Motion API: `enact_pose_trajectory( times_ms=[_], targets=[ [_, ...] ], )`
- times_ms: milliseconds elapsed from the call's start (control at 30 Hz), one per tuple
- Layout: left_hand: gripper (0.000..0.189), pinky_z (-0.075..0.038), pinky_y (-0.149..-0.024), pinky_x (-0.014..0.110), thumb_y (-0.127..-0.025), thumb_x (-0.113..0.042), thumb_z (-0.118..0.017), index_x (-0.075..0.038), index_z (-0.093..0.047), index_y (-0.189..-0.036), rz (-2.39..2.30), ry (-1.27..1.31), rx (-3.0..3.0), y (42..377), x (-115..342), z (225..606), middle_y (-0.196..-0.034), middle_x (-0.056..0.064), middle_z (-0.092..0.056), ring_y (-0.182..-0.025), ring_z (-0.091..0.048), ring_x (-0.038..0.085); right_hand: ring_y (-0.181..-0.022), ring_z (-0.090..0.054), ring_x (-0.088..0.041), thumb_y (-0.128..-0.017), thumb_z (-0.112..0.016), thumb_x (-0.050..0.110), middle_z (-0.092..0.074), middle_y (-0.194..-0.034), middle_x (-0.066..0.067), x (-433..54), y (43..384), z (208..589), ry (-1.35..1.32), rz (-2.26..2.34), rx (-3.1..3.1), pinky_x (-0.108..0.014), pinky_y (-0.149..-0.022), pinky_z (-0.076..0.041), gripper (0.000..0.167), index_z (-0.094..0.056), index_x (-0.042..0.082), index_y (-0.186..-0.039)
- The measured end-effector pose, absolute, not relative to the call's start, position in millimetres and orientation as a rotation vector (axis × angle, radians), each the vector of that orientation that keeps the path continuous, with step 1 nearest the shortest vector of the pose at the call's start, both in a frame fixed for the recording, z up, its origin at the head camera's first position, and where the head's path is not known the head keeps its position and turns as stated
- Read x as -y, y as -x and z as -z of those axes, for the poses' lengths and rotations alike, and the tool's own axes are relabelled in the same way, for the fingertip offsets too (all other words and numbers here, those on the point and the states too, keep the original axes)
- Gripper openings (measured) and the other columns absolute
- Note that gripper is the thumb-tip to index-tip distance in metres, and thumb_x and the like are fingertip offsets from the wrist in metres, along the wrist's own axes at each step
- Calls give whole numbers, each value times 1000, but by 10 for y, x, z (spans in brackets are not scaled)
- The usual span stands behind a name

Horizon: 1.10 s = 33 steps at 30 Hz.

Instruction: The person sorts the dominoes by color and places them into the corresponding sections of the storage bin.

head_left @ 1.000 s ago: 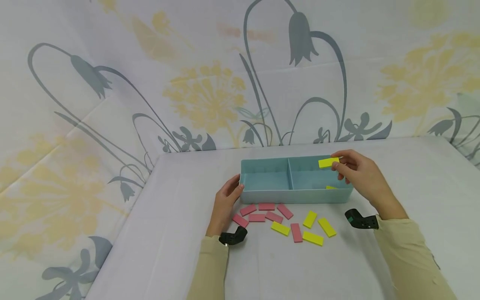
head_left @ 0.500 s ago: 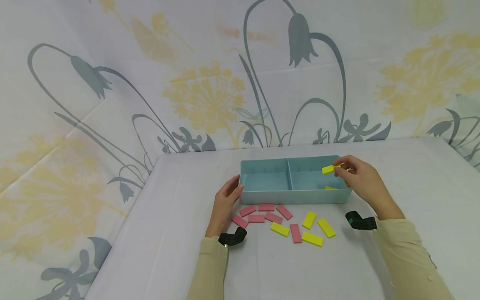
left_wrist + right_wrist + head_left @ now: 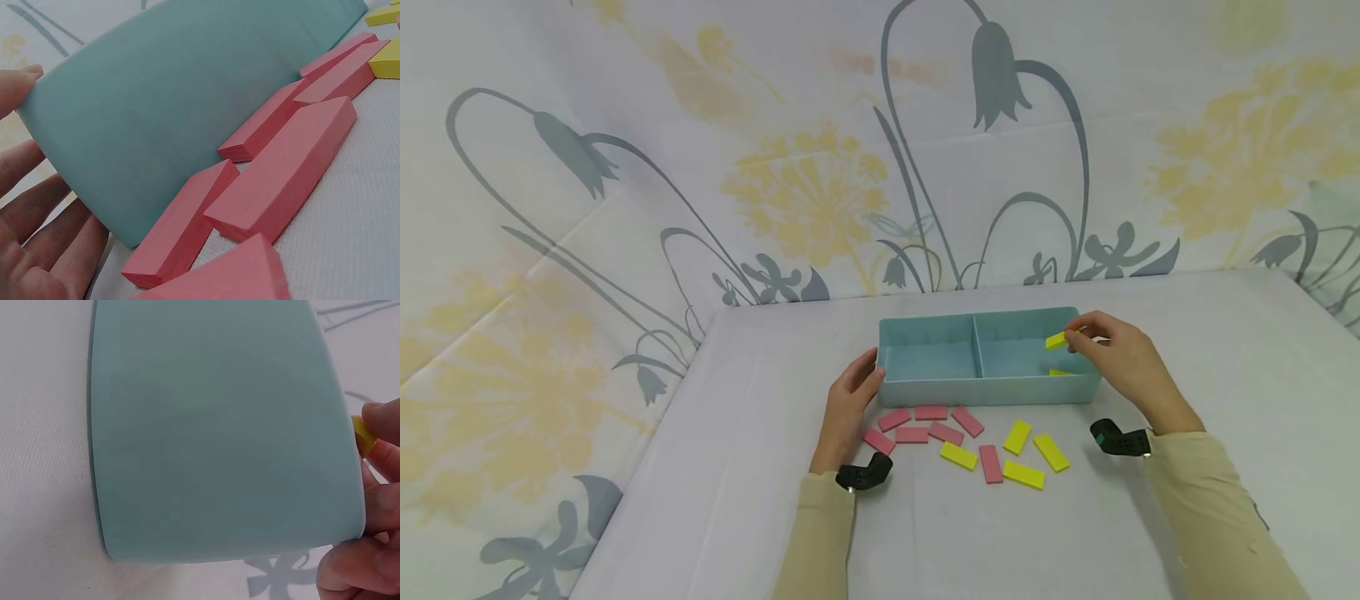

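Note:
A pale blue two-compartment box point(image 3: 928, 392) stands on the white cloth. My left hand point(image 3: 848, 406) holds its left end; in the left wrist view the thumb point(image 3: 20, 87) lies on the box's upper corner and the other fingers run along the end wall. Over the right compartment, my right hand point(image 3: 1123, 360) pinches a yellow domino-like block point(image 3: 1056, 341) between thumb and fingertips, below the rear rim. A second yellow block point(image 3: 1060, 372) lies inside that compartment, mostly hidden by the front wall. In the right wrist view, the held block point(image 3: 363, 436) peeks past the rim.
In front of the box lie several pink blocks point(image 3: 912, 435), mostly to the left, and several yellow blocks point(image 3: 1023, 475) to the right. One pink block point(image 3: 990, 463) sits among the yellow ones. A flower-patterned cloth point(image 3: 820, 183) rises behind the table.
My right hand has lowered the yellow block a little and shifted it slightly right, deeper over the right compartment. The left hand keeps its place on the box.

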<state>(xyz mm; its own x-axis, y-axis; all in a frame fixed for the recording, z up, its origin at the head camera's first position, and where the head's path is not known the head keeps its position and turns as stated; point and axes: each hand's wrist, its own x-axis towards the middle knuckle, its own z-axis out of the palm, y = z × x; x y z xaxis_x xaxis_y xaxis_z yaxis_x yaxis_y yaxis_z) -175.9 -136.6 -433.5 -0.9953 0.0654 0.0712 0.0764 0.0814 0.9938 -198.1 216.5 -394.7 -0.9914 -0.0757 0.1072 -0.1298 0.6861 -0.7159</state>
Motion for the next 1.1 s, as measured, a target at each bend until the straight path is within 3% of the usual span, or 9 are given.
enact_pose_trajectory(
  times_ms=[367,700,967,1100],
  targets=[
    [52,-32,-99,39,-89,-31,-54,-9,-41,-134,2129,148,2284,1769,1375,4320,-136,9,-40,-125,-35,23,-89,-53,-25,-93,-41,40,-64,-96,-7,-2132,1983,3907,-239,-1132,2860,-36,-65,-41,37,-55,12,-112],
    [52,-32,-99,37,-89,-32,-55,-10,-41,-133,2133,138,2288,1780,1372,4329,-136,8,-40,-124,-37,18,-107,-44,-38,-92,-42,42,-55,-114,-15,-2142,1973,3889,-252,-1134,2880,-54,-82,-37,42,-54,9,-116],
    [45,-33,-98,36,-89,-30,-55,-16,-45,-131,2129,130,2297,1789,1361,4346,-135,7,-42,-123,-38,16,-108,-42,-39,-92,-42,43,-53,-117,-16,-2153,1964,3907,-252,-1134,2896,-55,-83,-36,45,-53,8,-117],
    [45,-33,-99,38,-89,-29,-54,-15,-45,-131,2140,132,2282,1784,1363,4344,-136,8,-41,-125,-36,21,-107,-43,-38,-92,-41,45,-54,-117,-16,-2155,1975,3911,-277,-1126,2897,-54,-83,-36,47,-53,8,-117]
  ],
)
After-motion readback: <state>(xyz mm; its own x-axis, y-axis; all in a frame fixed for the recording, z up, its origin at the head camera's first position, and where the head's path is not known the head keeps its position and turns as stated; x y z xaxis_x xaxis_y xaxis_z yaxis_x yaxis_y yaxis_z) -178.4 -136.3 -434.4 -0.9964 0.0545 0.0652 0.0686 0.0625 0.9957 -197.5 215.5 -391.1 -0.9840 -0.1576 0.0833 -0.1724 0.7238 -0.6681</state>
